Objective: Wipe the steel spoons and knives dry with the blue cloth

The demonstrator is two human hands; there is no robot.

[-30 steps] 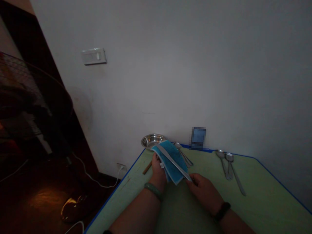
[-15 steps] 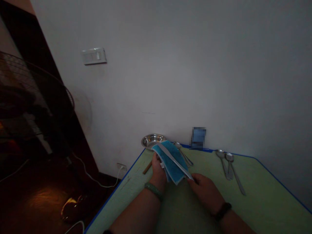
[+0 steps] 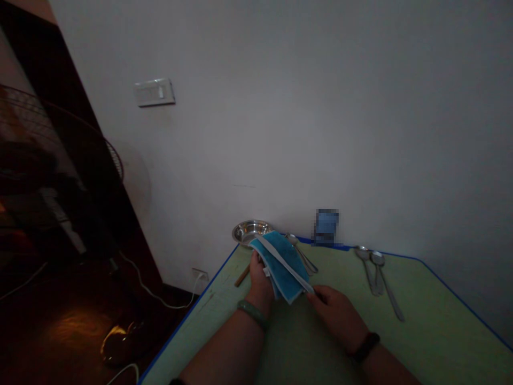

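Note:
My left hand (image 3: pixel 260 275) is closed around a blue cloth (image 3: pixel 290 262) with pale edges, its fingers mostly hidden beneath the fabric. Lying diagonally across the cloth is a long, flat metal table knife (image 3: pixel 282 260). The thumb and fingers of my right hand (image 3: pixel 334 310) pinch the knife's near end. Its far end reaches the cloth's upper left edge, close to a shiny steel bowl (image 3: pixel 252 231). Just behind the cloth, some metal cutlery (image 3: pixel 306 258) rests on the table, partly covered from view.
Several spoons and other cutlery (image 3: pixel 377 272) lie on the right of the green table (image 3: pixel 433 299). A brown stick-like piece (image 3: pixel 242 276) lies left of my left hand. A blurred upright object (image 3: pixel 326 227) stands against the wall. A fan (image 3: pixel 60 144) is at far left.
The knife has shifted very slightly up and left over the cloth, with my right hand still on its end. My left hand and the cloth look almost unmoved.

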